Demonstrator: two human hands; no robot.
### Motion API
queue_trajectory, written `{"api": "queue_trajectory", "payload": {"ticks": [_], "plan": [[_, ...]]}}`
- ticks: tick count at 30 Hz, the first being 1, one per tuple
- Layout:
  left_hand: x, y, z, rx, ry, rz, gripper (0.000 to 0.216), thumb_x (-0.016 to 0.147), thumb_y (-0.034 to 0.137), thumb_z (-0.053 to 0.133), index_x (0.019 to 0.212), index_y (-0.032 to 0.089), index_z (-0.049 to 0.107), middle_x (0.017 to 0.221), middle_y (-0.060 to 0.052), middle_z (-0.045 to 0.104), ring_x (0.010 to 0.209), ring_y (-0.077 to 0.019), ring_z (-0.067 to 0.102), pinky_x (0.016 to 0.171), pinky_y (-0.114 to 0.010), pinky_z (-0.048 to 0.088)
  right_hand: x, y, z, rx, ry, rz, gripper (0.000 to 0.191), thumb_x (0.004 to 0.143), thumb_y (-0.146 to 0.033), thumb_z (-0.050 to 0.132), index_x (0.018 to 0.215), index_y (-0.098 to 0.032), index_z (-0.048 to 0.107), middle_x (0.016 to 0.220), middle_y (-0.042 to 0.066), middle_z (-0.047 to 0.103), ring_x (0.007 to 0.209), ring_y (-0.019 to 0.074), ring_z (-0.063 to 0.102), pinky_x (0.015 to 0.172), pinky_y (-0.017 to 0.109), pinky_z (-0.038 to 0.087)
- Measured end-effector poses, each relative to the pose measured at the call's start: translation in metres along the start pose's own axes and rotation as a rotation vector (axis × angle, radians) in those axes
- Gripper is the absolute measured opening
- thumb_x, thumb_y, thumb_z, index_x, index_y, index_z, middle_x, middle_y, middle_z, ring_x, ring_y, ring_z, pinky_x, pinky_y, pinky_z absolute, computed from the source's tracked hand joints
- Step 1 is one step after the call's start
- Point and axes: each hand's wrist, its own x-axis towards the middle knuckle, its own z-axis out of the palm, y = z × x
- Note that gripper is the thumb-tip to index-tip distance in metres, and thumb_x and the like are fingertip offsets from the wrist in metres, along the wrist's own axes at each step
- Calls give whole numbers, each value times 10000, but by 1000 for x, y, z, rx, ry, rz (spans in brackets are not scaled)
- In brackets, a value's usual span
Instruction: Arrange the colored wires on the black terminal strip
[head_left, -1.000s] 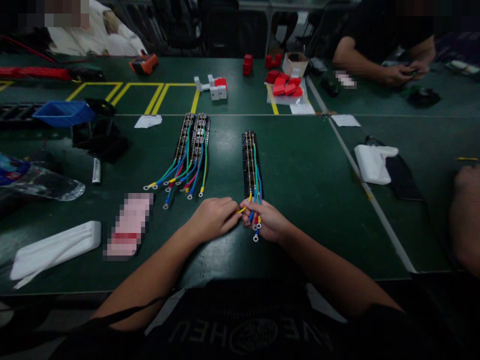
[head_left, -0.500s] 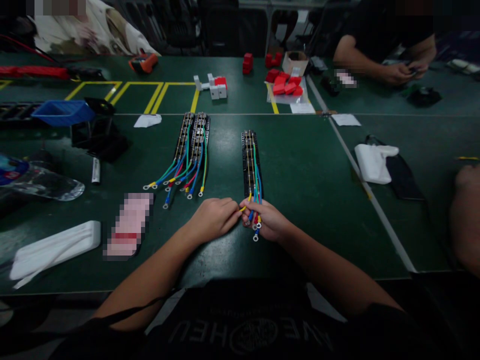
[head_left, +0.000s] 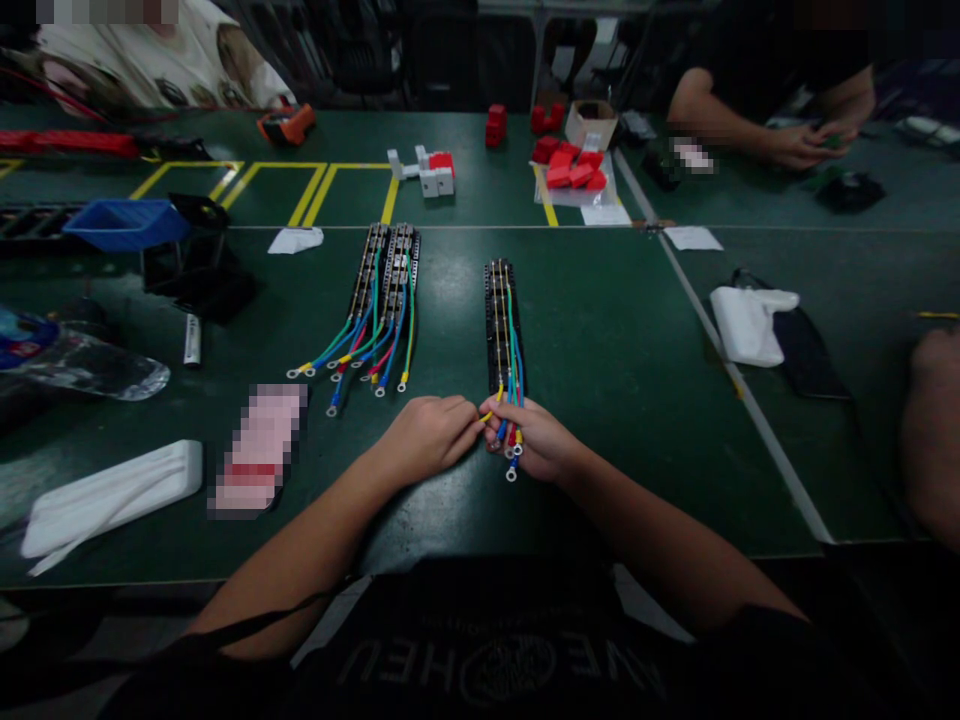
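Observation:
In front of me a black terminal strip (head_left: 499, 320) lies lengthwise, with coloured wires running down its right side. My left hand (head_left: 439, 435) is closed, its fingertips pinching the end of a short yellow wire (head_left: 491, 408). My right hand (head_left: 544, 440) is closed round the lower part of the bundle of wires (head_left: 512, 385), and its thumb also meets the yellow wire. Several ring terminals (head_left: 511, 475) stick out below the right fingers. To the left, two similar strips (head_left: 401, 270) lie side by side, their wires fanned toward me with ring ends.
A pixelated pink object (head_left: 262, 450) and a white power bank with a cable (head_left: 112, 500) lie at left, near a plastic bottle (head_left: 97, 365) and a marker (head_left: 193, 340). Red blocks (head_left: 574, 170) sit at the back. A white pouch (head_left: 750, 325) is at right. Other people sit around the table.
My hands keep the same hold on the wires, almost unmoved. The person at the back left has shifted, and the hands at the back right have moved slightly.

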Motion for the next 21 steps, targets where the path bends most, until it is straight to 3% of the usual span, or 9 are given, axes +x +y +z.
{"api": "queue_trajectory", "payload": {"ticks": [15,21], "plan": [[1,1,-3,-13,17,6,293,960,320,373,816,150,564,729,-26,558,648,-128,524,622,-253,418,-1,-3,-1,-7,-27,11,95,818,-221,635,790,-137,600,587,-13,557,510,95,555,499,210,445],[1,1,-5,-122,0,-18,298,964,317,372,819,143,566,732,-27,565,668,-130,536,635,-251,416,0,-2,-2,-36,-47,7,138,811,-253,658,775,-127,615,568,-16,558,502,92,559,482,200,442]]}}
